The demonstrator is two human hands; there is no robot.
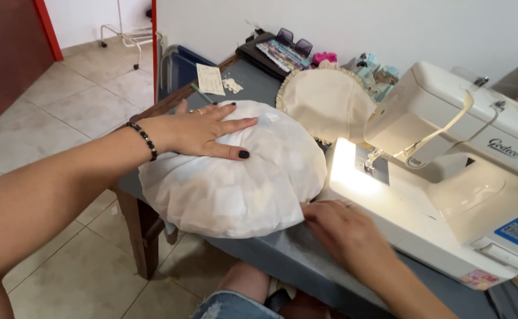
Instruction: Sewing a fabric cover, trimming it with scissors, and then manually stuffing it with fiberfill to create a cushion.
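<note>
White, thin fabric forms one round, puffy cushion [235, 171] lying on the grey bench [288, 254], just left of the sewing machine [448, 177]. In the head view, the left hand [203, 130] lies flat on top of the cushion, on the side away from the machine, fingers spread wide and palm pressing down; a dark bead bracelet [144, 140] circles its wrist. The right hand [341, 227] rests at the cushion's near edge, beside the machine's lit base, fingers loosely curled and touching the fabric hem; whether it pinches the cloth cannot be told. One cream round piece with a frilled rim [327, 103] lies behind the cushion, touching the machine's far side. One pair of sunglasses [294, 41] sits further back from the machine, near the wall. One paper card [210, 78] lies beyond the cushion.
</note>
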